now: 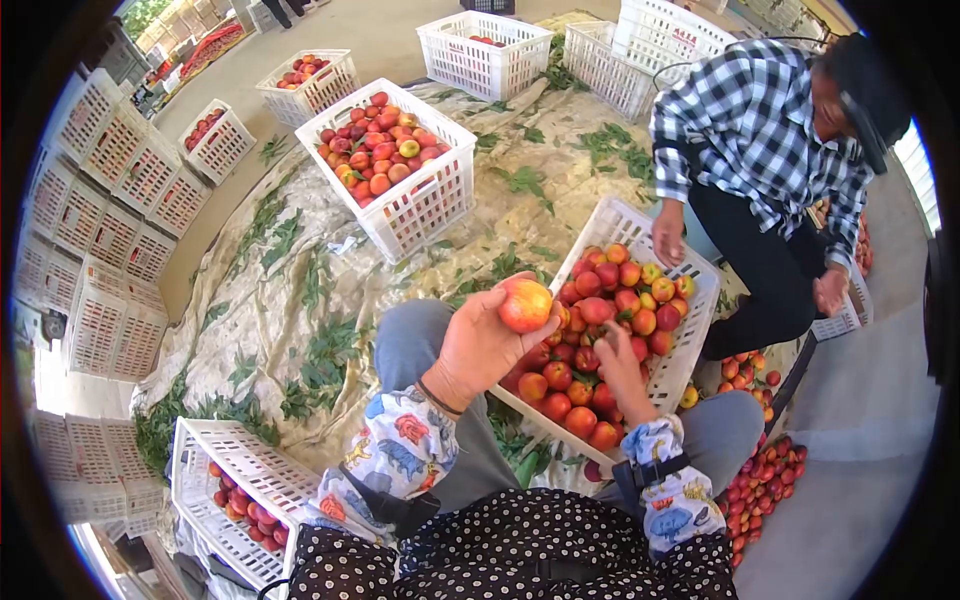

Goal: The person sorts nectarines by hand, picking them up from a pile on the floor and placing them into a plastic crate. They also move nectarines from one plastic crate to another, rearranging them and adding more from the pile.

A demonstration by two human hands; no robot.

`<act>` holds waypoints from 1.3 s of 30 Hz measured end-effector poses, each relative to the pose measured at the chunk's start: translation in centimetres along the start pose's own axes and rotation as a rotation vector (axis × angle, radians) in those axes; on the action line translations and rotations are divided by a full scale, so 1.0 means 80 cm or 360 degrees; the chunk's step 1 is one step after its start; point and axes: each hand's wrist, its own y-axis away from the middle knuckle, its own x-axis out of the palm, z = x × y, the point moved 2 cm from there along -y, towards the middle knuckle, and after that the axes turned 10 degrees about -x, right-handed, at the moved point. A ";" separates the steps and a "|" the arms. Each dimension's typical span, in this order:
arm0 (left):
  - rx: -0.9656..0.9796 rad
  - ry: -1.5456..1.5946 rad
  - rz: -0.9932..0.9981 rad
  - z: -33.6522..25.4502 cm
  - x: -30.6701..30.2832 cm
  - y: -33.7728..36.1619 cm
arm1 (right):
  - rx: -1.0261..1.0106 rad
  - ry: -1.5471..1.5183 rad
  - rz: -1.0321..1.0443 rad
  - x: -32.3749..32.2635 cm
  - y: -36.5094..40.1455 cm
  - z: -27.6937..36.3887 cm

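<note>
Left hand, half-curled, grips red-yellow fruit at its right, by the fingers; right hand over crate, grip unclear.

- Pale, crumpled ground sheet, stained yellowish brown in places, spread across the middle.
- Green leaves scattered over it in loose clumps.
- Bare tan floor beyond the sheet, toward the top; smooth grey floor at right.
- Tall stacks of white perforated crates lining the left side.
- Sunlit greenery at the upper left; white glare at the left edge.
</note>
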 end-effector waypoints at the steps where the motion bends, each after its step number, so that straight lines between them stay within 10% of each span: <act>1: -0.0004 0.0030 0.0090 -0.002 0.003 0.004 | -0.0076 0.0061 0.0236 0.019 0.017 0.006; 6: 0.0302 -0.0485 0.0136 -0.037 0.025 0.049 | -0.0803 0.0878 0.0751 0.097 0.114 0.009; 17: 0.0988 -0.2122 -0.0179 -0.056 0.053 0.105 | -0.0470 0.0976 0.0910 0.103 0.110 0.011; 23: 0.0815 -0.2694 -0.0064 0.008 0.073 0.091 | 0.0302 -0.1643 0.0555 0.069 0.085 0.142; 32: 0.0578 -0.2736 -0.0139 0.090 0.040 0.093 | -0.0095 -0.1115 0.0551 0.023 0.108 0.163; 39: -0.0057 -0.1704 -0.0108 0.134 0.004 0.079 | 0.0009 -0.1196 0.0367 -0.033 0.132 0.143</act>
